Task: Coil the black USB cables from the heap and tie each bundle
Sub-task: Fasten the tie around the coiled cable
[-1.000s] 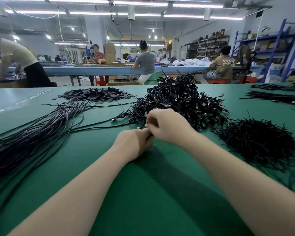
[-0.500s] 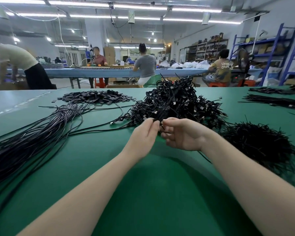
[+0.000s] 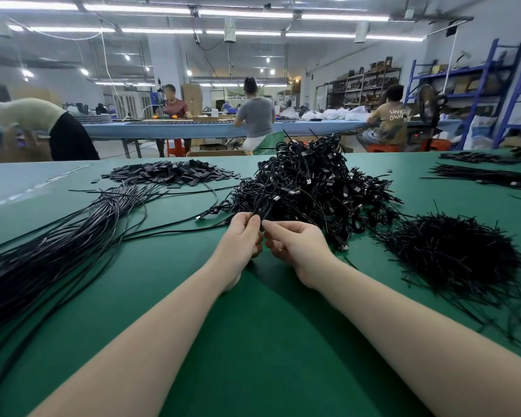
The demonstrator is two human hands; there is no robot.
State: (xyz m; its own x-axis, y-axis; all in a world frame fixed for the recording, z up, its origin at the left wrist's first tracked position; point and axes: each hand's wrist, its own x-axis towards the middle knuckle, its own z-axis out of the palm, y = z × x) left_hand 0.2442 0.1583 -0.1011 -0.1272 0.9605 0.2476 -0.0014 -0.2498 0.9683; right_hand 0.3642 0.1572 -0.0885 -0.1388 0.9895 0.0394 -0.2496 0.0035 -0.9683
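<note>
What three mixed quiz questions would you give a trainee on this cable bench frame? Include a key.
1. True or false: both hands pinch the same black cable bundle.
2. Which lies nearest the right hand? A) loose straight cables B) pile of black twist ties C) flat black tags
3. Fill in: the heap of coiled cables sits on a ____ table mat.

Key: 1 true, the left hand pinches it too; 2 B; 3 green.

green table (image 3: 253,341), blue shelving (image 3: 481,76), seated workers (image 3: 256,114)
</note>
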